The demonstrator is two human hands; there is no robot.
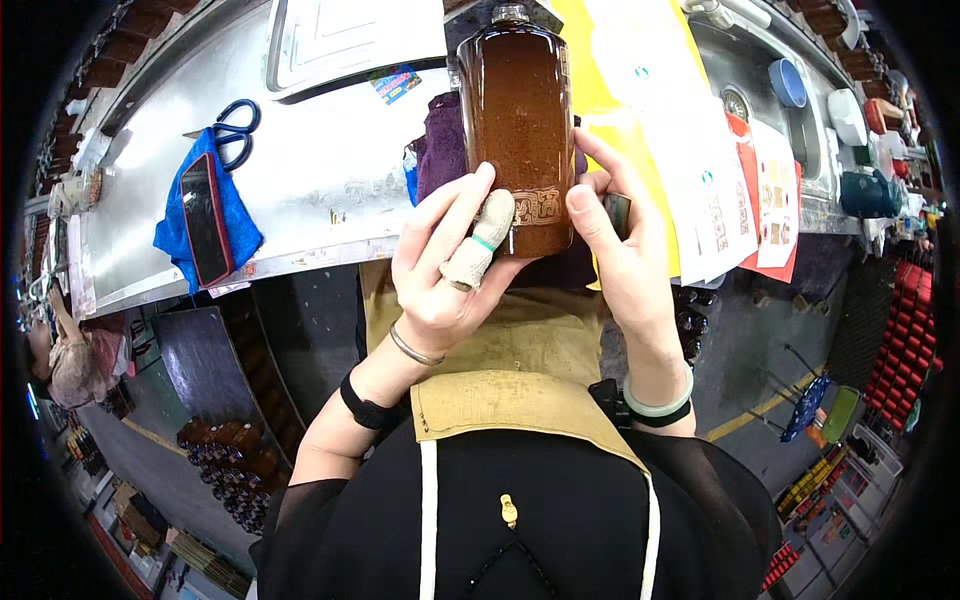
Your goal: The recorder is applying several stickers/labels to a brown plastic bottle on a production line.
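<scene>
A large brown glass bottle (515, 110) with a decorated band near its base points its neck away from me, above a purple cloth (441, 145). My left hand (445, 245) grips the bottle's lower left side and base; one finger wears a cloth finger cover (478, 243) with a green band. At the lower right side, my right hand (630, 225) steadies the bottle with its thumb and fingertips. A small dark object (618, 214) shows between that thumb and palm; its kind is unclear. The bottle's underside is hidden.
Blue-handled scissors (238, 130) and a phone (205, 220) lie on a blue cloth (165, 236) at left. White and yellow printed sheets (655, 130) overlap right of the bottle. Farther right is a metal sink (735, 60) with a blue cup (787, 83). A white tray (350, 45) stands behind.
</scene>
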